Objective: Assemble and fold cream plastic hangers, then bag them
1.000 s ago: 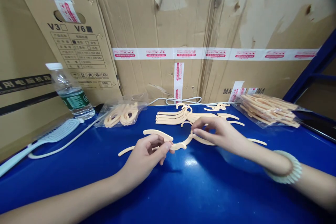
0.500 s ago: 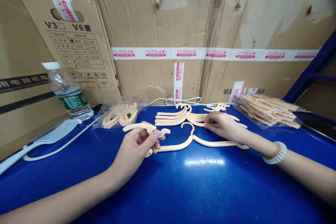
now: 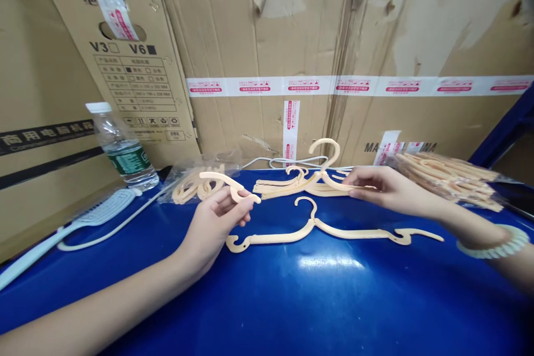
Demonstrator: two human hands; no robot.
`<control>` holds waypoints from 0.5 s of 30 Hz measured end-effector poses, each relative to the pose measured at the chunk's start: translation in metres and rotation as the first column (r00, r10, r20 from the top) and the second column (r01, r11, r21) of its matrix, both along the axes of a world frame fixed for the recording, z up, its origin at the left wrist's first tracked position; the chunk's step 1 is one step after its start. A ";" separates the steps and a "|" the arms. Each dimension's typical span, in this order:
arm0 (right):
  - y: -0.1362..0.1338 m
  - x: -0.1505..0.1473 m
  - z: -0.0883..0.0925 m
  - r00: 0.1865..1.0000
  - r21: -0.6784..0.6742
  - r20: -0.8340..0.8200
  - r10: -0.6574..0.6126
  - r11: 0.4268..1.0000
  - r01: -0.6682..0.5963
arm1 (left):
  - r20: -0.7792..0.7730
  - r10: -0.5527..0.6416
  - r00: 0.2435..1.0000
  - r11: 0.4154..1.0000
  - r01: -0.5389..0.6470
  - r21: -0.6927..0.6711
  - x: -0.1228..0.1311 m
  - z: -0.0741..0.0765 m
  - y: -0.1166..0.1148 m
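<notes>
My left hand (image 3: 217, 222) is closed, pinching a short curved peach plastic hanger piece (image 3: 227, 184) raised above the blue table (image 3: 292, 300). My right hand (image 3: 381, 189) is closed on one arm of a peach hanger (image 3: 321, 169), lifted off a stack of hangers (image 3: 279, 184) with its hook standing up. A single assembled hanger (image 3: 317, 228) lies flat on the table between and just in front of my hands.
A clear bag of peach pieces (image 3: 196, 183) lies behind my left hand; another bag of pieces (image 3: 450, 178) is at the right. A water bottle (image 3: 123, 147), white brush (image 3: 100, 208) and white cable (image 3: 104, 231) sit at left. Cardboard boxes (image 3: 271, 39) wall the back.
My right hand moved from the flat hanger to the stack and lifted a hanger from it. My left hand raised the curved piece. The assembled hanger now lies free on the table.
</notes>
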State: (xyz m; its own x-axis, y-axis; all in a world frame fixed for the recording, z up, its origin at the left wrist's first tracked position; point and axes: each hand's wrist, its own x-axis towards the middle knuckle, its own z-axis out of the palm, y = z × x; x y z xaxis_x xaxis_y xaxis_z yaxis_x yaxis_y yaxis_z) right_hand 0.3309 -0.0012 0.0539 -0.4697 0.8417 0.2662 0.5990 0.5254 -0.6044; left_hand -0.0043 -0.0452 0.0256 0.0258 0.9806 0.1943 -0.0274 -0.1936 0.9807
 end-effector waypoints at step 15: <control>-0.012 -0.002 0.015 0.997 -0.114 -0.067 0.029 0.993 -0.037 | 0.221 -0.212 0.952 0.962 0.242 -0.122 -0.002 0.002 -0.002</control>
